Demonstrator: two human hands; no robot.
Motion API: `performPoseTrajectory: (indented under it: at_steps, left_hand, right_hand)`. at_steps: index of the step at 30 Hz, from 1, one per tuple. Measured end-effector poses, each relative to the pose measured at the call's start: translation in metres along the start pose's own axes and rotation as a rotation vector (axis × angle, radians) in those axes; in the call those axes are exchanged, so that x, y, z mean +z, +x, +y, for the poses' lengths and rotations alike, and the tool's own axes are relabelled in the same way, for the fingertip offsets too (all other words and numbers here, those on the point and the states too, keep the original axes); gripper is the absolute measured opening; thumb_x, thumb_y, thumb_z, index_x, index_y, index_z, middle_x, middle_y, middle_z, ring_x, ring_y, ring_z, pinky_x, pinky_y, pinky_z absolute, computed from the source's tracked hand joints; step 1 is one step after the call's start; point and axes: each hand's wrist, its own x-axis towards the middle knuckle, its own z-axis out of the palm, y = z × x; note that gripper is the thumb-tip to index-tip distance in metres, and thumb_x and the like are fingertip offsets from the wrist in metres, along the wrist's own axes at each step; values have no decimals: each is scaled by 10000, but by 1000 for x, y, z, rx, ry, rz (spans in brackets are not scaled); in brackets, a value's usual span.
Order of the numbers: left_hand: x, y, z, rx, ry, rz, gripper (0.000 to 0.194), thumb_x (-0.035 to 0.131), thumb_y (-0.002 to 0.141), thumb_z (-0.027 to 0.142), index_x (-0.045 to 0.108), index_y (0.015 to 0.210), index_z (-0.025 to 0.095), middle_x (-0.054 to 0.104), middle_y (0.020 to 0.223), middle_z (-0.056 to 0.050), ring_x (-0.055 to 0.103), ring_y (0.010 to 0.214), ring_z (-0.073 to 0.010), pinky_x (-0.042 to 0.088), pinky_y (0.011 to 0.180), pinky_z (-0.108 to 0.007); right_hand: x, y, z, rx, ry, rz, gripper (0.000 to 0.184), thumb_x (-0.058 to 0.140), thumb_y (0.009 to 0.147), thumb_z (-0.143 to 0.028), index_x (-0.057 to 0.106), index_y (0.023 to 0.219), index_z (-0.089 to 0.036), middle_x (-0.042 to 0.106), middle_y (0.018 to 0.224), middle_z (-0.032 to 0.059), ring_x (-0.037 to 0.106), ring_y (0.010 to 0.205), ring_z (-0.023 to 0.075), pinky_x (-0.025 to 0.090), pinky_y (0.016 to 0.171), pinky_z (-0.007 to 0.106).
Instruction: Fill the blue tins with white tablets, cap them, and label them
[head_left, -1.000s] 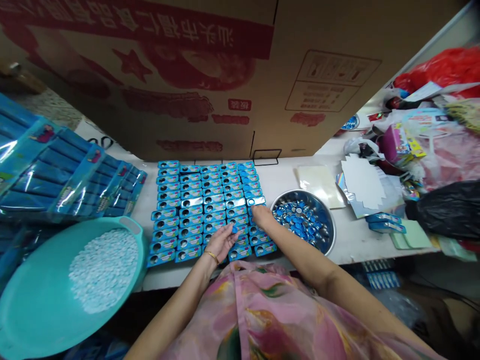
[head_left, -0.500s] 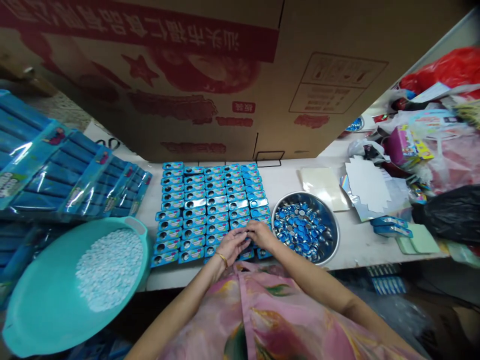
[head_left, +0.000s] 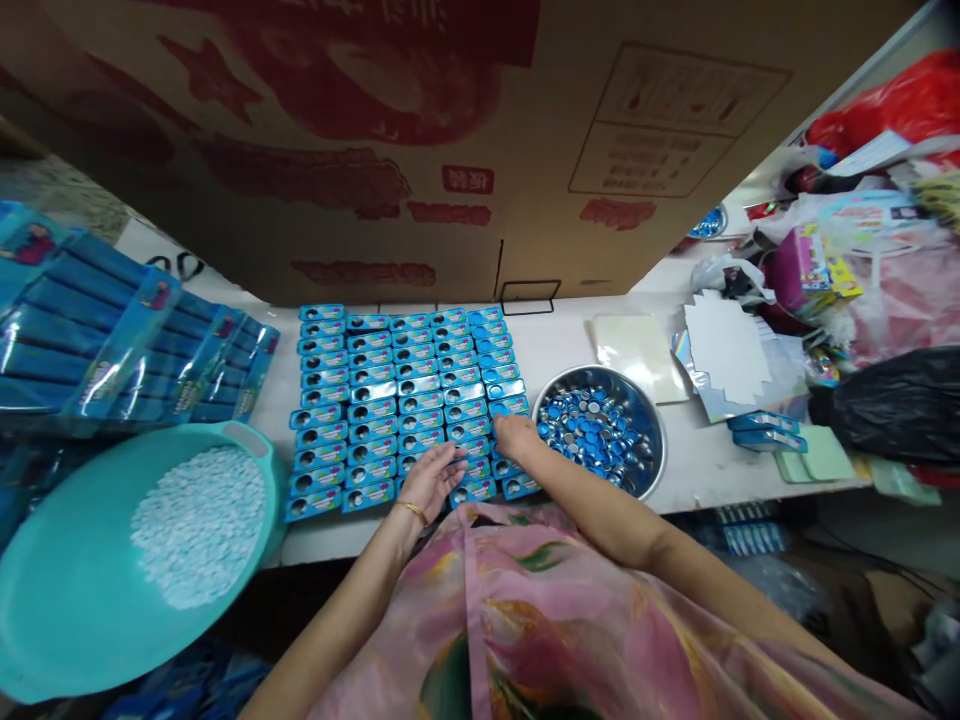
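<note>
Rows of small blue tins (head_left: 373, 430) with printed lids lie in several columns on the white table. Those in the rightmost column (head_left: 495, 358) show a round blue piece, while many others have a dark or pale round opening. My left hand (head_left: 429, 482), with a gold bracelet at the wrist, hovers over the near tins; its fingers are curled, and what they hold is too small to make out. My right hand (head_left: 516, 438) is closed at the rightmost column, its fingertips against a tin and partly hidden. Right beside it stands a steel bowl (head_left: 658, 440) of round blue and silver caps (head_left: 592, 430).
A large cardboard box (head_left: 540, 230) walls off the back. At left are a turquoise basin (head_left: 60, 600) of pale tablets (head_left: 202, 520) and stacked blue packs (head_left: 112, 330). Plastic sheets (head_left: 637, 355), a white card (head_left: 727, 345) and bagged clutter (head_left: 885, 250) lie to the right.
My hands were together over the near tins; they have parted, the right one now at the rightmost column and the left one back to the left. The whole view has shifted slightly.
</note>
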Motion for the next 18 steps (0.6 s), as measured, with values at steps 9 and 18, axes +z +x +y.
performPoseTrajectory:
  at_steps: [9,18]
  left_hand:
    - [1,1,5,18,50,-6,144,554,724,111,551,866,131,651,767,-59,613,615,-108,487,519,-189]
    - [18,-17,-17,35,0,28,145,598,702,158,559,839,135,650,725,-50,604,578,-101,473,496,-184]
  right_hand:
    - [22,-39,80,85,177,411,360,346,847,-385,449,1145,-212,539,1107,78,511,995,178,397,816,288]
    - [85,-47,152,407,24,338,616,462,736,-496,304,1288,-270,281,1326,106,317,1139,310,376,806,412]
